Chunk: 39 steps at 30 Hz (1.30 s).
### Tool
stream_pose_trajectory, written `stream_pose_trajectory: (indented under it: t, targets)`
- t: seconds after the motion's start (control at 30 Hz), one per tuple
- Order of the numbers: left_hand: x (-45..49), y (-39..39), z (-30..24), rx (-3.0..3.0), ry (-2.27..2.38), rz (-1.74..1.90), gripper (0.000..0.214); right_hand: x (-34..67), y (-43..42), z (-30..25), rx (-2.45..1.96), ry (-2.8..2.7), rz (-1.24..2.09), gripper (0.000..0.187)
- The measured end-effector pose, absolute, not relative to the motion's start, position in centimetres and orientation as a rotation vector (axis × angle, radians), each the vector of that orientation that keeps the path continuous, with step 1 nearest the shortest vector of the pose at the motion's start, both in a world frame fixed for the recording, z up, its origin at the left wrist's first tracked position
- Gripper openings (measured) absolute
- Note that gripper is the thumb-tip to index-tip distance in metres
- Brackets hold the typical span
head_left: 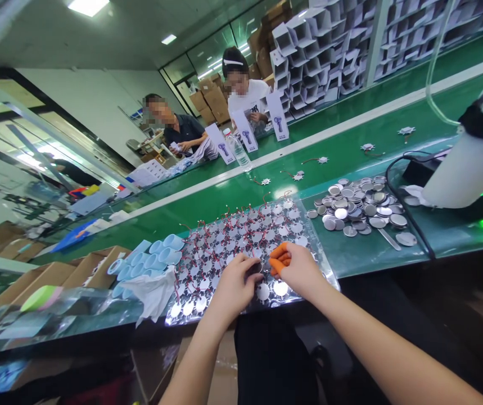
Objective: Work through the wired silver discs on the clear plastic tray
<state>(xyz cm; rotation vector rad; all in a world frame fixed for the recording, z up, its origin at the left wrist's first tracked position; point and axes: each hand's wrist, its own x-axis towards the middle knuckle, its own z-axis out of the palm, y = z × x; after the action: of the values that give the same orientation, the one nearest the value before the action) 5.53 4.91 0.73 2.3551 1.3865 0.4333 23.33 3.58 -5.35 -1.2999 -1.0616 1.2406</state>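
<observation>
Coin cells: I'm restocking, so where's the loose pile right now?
In the head view, the pile of coin cells sits on the green belt, right of the clear sheet of wired discs, ahead of the right hand.

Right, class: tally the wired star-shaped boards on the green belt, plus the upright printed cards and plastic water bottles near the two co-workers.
Star-shaped circuit boards: 5
Upright printed cards: 3
Plastic water bottle: 1
Total: 9

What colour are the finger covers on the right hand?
The finger cots on the right hand are orange, as the head view shows best.
</observation>
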Motion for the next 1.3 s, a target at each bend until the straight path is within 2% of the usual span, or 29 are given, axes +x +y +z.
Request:
stream_pose_trajectory:
  t: [0.3,0.43,0.53,0.67,0.87,0.97,1.1,1.2,1.3]
  targets:
    - [4.5,6.7,0.7,2.016,1.324,0.526,0.025,23.1,4.0,-3.6,-1.217,-0.747,1.466,0.013]
    - [3.5,6.7,0.5,1.821,1.325,0.585,0.029,23.4,4.1,-3.7,-1.209,-0.694,1.412,0.013]
    - [4.3,7.0,1.3,1.819,1.374,0.648,0.034,24.0,4.3,-4.1,-1.291,-0.781,1.247,0.010]
    - [10.7,8.8,3.6,2.114,1.236,0.740,0.041,24.8,4.4,-4.1,-1.403,-0.951,1.025,0.006]
    - [21.4,12.1,7.2,2.477,0.852,0.716,0.055,25.1,4.5,-3.4,-1.430,-0.951,1.042,0.013]
    - [18.9,11.7,8.0,2.580,0.951,0.740,0.045,25.4,4.6,-3.6,-1.397,-0.901,1.061,0.008]
    - [10.0,8.3,6.6,2.545,1.303,0.649,0.033,26.1,4.4,-3.2,-1.346,-0.814,1.115,0.009]
    - [5.2,5.3,3.9,2.482,1.450,0.492,0.040,26.5,4.2,-2.5,-1.324,-0.760,1.155,0.011]
    - [4.3,3.6,1.2,2.428,1.484,0.436,0.045,26.7,4.1,-2.2,-1.315,-0.740,1.173,0.014]
